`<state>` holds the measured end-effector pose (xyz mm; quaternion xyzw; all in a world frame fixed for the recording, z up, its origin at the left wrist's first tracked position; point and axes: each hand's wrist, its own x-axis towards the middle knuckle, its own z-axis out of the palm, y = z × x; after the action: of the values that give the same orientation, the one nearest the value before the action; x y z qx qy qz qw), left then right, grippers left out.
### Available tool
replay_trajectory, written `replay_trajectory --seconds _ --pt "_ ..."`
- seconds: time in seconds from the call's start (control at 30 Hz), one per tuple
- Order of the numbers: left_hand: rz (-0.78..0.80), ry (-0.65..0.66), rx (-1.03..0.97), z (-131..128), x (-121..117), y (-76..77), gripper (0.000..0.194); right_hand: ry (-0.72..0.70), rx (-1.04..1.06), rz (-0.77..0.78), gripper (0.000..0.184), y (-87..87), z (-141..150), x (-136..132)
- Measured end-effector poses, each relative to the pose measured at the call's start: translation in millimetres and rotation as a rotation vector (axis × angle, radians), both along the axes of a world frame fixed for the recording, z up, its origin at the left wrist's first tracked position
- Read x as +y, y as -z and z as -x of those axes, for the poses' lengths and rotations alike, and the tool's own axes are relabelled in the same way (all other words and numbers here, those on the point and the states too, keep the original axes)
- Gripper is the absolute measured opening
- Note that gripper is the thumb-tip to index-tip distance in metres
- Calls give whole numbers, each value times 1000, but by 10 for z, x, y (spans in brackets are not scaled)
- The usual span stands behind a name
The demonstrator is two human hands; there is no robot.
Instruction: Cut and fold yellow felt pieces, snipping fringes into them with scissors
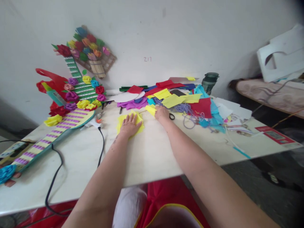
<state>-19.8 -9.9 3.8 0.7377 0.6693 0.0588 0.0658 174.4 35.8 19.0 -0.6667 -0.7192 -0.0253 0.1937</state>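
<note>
My left hand [130,124] lies flat with fingers spread on a yellow paper sheet [121,121] on the white table [142,155]. Just to the right, my right hand [161,112] is closed, pinching a small folded yellow paper piece [150,109]. Black scissors handles [172,116] lie right beside that hand. Both forearms reach out over the table from the near edge.
A heap of coloured paper and felt pieces [180,98] fills the back of the table, with purple string [182,108]. A decorated craft with paper roses [71,101] lies at left. A black cable [55,171] runs across the left. A dark green jar [209,81] stands behind.
</note>
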Motion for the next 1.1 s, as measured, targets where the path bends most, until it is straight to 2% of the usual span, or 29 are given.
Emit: replay_trajectory --seconds 0.17,0.37,0.53,0.63,0.77,0.97,1.1 --pt "-8 -1 18 -9 -9 0 74 61 -76 42 46 2 38 -20" --pt "-4 -6 61 -11 -3 2 75 4 -132 57 31 -8 89 -7" --pt "-16 -9 115 -14 0 4 75 15 -139 36 31 19 115 25" --pt "-25 -4 137 -11 2 7 75 34 -117 -7 30 25 101 5" --pt "-33 -2 132 -11 4 8 75 15 -99 -134 43 -14 95 -59" --pt "-9 -14 118 -19 -3 4 75 -16 -212 20 29 -19 105 -8" --pt "-18 -5 118 -8 4 18 74 -25 -215 9 31 35 75 50"
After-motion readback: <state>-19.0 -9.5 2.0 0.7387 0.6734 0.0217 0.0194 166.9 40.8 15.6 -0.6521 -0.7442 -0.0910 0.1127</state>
